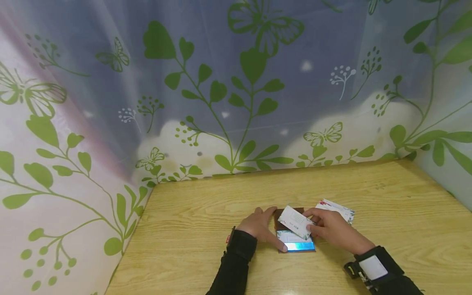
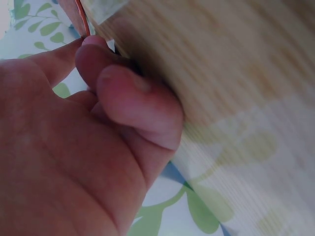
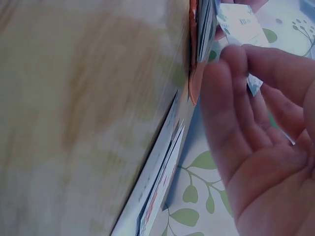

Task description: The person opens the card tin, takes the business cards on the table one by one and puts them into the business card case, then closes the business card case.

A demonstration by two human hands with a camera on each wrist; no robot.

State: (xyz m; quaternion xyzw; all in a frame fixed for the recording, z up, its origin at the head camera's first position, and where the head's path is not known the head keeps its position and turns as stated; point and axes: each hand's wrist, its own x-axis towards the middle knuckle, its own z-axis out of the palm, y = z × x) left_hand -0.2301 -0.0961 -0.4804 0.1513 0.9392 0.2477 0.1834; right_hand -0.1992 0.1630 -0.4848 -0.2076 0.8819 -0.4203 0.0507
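A brown case (image 1: 281, 224) lies on the table with a printed card and a shiny blue strip (image 1: 299, 246) across its lower part. My left hand (image 1: 256, 225) holds it by its left side, thumb at the lower corner and fingertips at the upper one. Above the case, my right hand (image 1: 337, 230) pinches a white card (image 1: 295, 221) with leafy printed corners, held tilted. In the right wrist view the card (image 3: 241, 24) shows beyond the fingers. Near the right hand lie more white cards (image 1: 336, 210) with red and blue flowers, partly hidden by it.
The wooden table (image 1: 191, 229) is light yellow with a visible grain. A curtain (image 1: 206, 102) with green leaves and butterflies hangs behind the table and along both sides. Dark bands with devices sit on both wrists.
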